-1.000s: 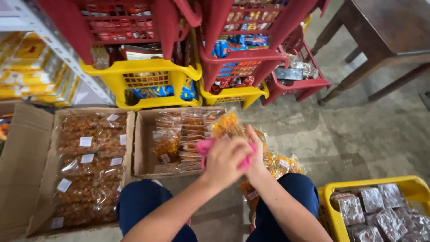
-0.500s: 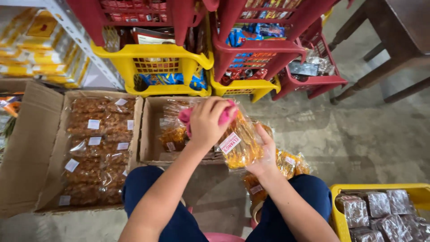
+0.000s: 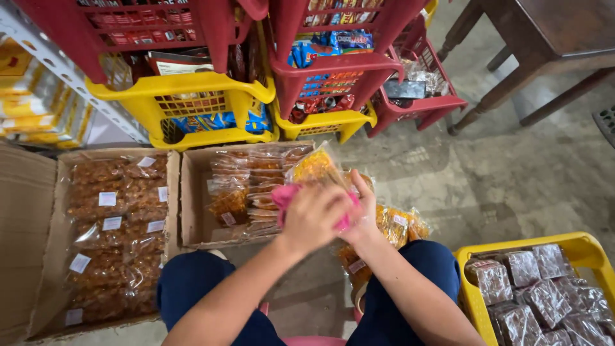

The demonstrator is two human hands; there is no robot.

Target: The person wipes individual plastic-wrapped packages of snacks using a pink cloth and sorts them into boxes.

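Observation:
My left hand (image 3: 314,218) is closed around a pink cloth (image 3: 286,195) and presses it against a clear packet of orange snacks (image 3: 315,168). My right hand (image 3: 365,211) grips that same packet from the right side, fingers up along its edge. Both hands hover over the right edge of a small cardboard box (image 3: 192,211) filled with similar snack packets. More orange packets (image 3: 397,224) lie on my lap and between my knees.
A large open carton (image 3: 38,211) of brown snack packets sits at left. A yellow crate (image 3: 580,250) of dark wrapped blocks stands at right. Red and yellow baskets (image 3: 192,96) of goods are stacked ahead, a wooden table (image 3: 544,38) at far right.
The packet and both hands have come lower and to the right. The pink cloth has shifted from the packet's top down across its face.

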